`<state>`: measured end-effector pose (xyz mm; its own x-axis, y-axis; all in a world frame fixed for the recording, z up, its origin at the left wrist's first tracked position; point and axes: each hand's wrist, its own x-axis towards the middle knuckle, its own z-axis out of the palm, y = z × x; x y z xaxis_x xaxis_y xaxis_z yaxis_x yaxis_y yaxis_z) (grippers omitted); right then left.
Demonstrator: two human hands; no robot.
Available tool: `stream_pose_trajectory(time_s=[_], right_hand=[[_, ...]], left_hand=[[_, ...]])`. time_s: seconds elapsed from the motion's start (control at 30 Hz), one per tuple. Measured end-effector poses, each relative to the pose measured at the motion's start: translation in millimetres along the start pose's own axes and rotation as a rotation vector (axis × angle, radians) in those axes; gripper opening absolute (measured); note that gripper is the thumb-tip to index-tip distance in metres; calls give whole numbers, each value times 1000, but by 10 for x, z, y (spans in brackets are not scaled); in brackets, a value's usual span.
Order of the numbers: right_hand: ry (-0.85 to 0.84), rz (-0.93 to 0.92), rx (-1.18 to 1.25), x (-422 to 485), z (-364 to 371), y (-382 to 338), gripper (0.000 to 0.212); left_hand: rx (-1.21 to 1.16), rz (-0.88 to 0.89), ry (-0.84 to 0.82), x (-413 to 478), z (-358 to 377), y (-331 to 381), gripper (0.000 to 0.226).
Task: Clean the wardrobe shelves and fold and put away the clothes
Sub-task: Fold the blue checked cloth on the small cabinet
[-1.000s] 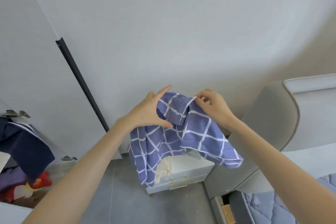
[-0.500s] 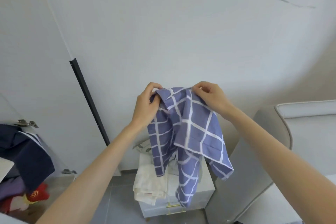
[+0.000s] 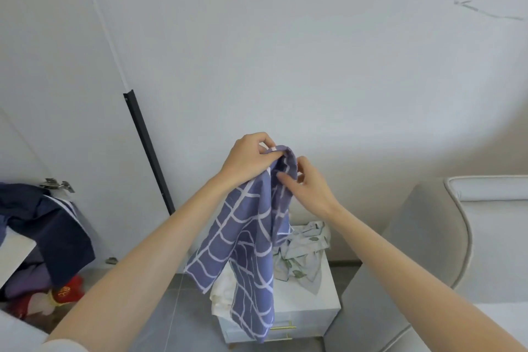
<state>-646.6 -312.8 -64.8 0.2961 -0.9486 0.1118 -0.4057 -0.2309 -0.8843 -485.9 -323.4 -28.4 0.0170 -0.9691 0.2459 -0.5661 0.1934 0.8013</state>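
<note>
A blue garment with a white grid pattern hangs in the air in front of the white wall. My left hand grips its bunched top edge from above. My right hand sits just to the right and a little lower, its fingers curled into the same gathered cloth. The garment drapes down over a white bedside cabinet. On the cabinet lie a leaf-print cloth and a cream cloth, partly hidden behind the hanging garment.
At the left, an open wardrobe shows a dark navy garment hanging over a shelf edge, with red and purple clothes below. A black strip runs down the wall. A grey upholstered bed end stands on the right.
My hands came together, so the garment's top edge is now bunched instead of spread wide. The garment hangs longer and narrower. The view tilted up slightly.
</note>
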Motion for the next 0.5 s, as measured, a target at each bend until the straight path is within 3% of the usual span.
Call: stream_pose_trajectory(time_s=[0.13, 0.3, 0.4, 0.5], right_hand=[[169, -63, -146, 198, -219, 54, 15], [242, -234, -290, 369, -465, -152, 24], [296, -241, -278, 420, -562, -196, 23], [309, -206, -244, 445, -640, -156, 25]], left_hand=[[45, 29, -80, -39, -179, -199, 23], [293, 35, -262, -151, -327, -713, 21], [377, -98, -232, -232, -320, -1101, 19], [429, -260, -237, -301, -305, -1437, 36]])
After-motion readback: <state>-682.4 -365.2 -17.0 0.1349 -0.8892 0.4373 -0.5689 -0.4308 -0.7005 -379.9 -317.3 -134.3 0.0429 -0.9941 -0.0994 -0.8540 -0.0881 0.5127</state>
